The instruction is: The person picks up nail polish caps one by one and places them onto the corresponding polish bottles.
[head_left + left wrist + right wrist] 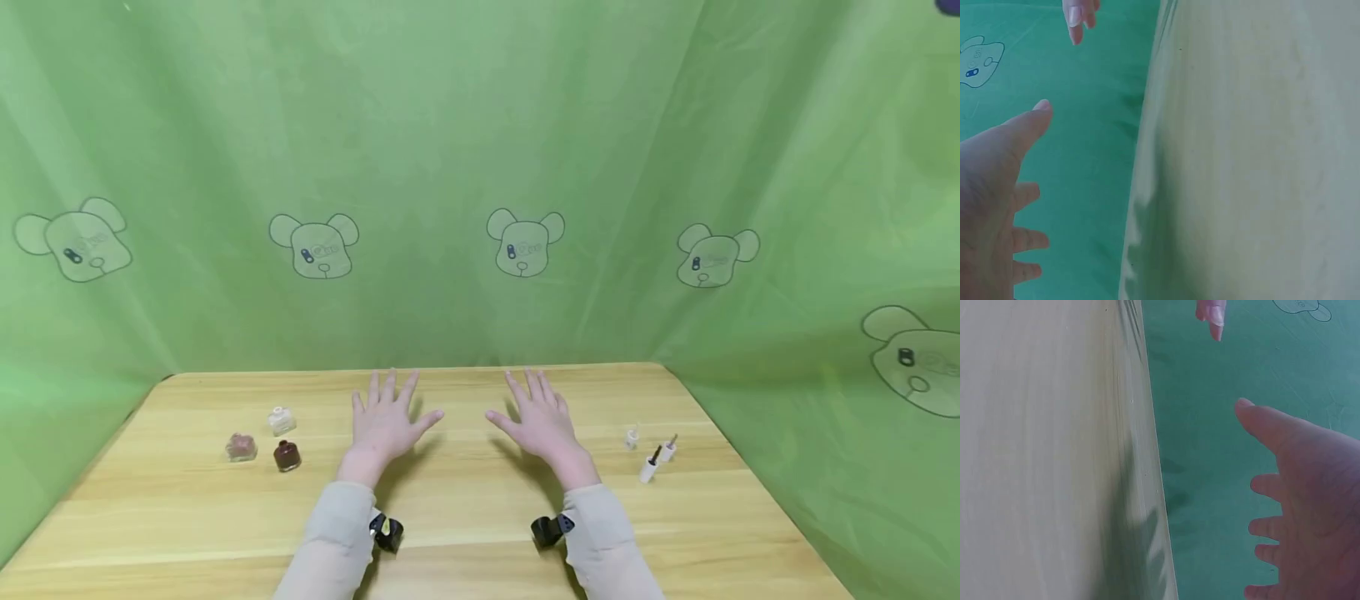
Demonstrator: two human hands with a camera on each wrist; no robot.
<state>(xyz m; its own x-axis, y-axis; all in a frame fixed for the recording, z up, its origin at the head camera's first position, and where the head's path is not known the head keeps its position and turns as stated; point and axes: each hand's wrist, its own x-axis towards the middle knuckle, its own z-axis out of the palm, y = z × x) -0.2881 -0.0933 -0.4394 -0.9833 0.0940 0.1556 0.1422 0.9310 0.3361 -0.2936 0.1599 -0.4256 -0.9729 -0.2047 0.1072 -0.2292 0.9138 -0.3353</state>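
My left hand (384,427) is held over the table with fingers spread and straight, gripping nothing. Mirroring it, my right hand (542,423) has its fingers spread too and holds nothing. To the left of the left hand are three small uncapped nail polish bottles: a clear bottle (281,421), a pink bottle (241,447) and a dark red bottle (287,456). Right of the right hand stand three white caps with brushes pointing up: one cap (632,438) with a pale brush, another cap (667,452), and a cap (648,471) with a dark brush.
The wooden table (465,517) is bounded at the back and right by a green curtain (427,150) printed with bear heads. A black wrist camera (387,532) is strapped to the left wrist and another black camera (551,530) to the right.
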